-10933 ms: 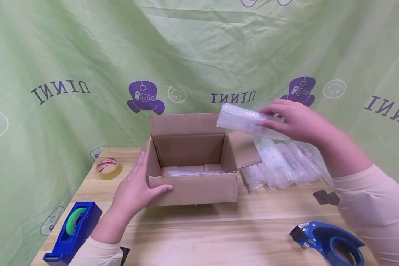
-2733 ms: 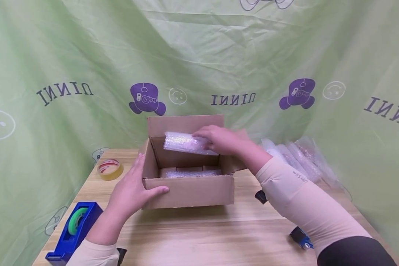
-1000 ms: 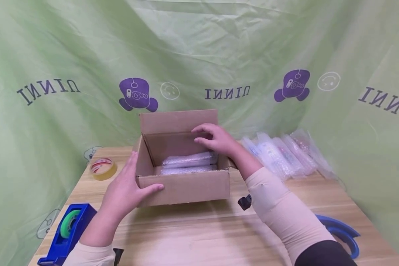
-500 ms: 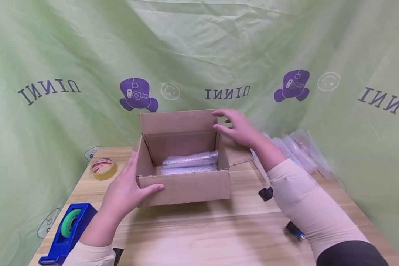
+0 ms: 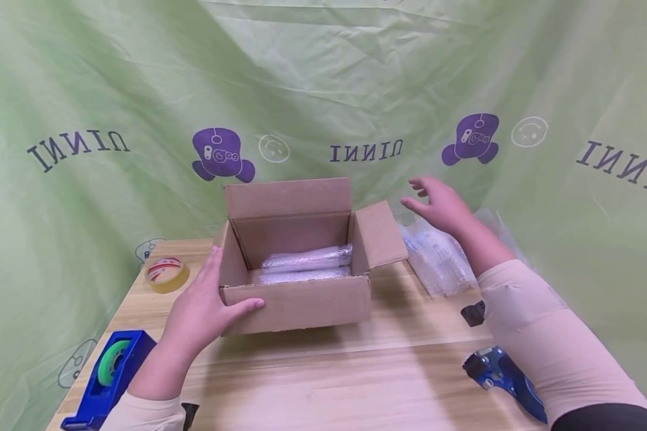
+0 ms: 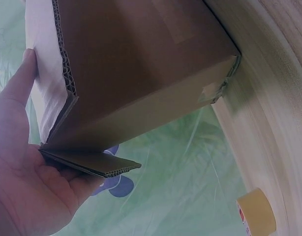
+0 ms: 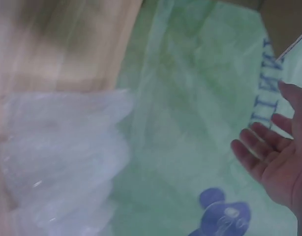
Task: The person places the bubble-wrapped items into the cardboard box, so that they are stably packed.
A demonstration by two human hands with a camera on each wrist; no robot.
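Note:
The cardboard box [image 5: 296, 308] stands with its flaps spread, two bubble-wrapped packets [image 5: 307, 260] lying inside. My left hand [image 5: 202, 305] grips the box's left front corner, thumb on the front flap; the left wrist view shows the hand [image 6: 33, 172] around the flaps at the corner of the box [image 6: 141, 64]. Held in the air right of the box, my right hand [image 5: 439, 203] has loosely bent fingers and nothing in them. Just below it lie more bubble-wrapped packets [image 5: 442, 257], partly behind the forearm. In the right wrist view the hand [image 7: 279, 152] is beside those packets [image 7: 62, 162].
On the wooden table [image 5: 302, 383], a clear tape roll [image 5: 167, 275] and a blue dispenser with green tape [image 5: 110, 380] are at the left. A blue tape cutter [image 5: 504, 377] lies front right, partly under the right arm. Green printed cloth [image 5: 302, 72] hangs behind.
A second packet, earlier in my right hand, now lies in the box. My right hand has moved out past the right flap, empty. The left hand keeps its hold on the corner.

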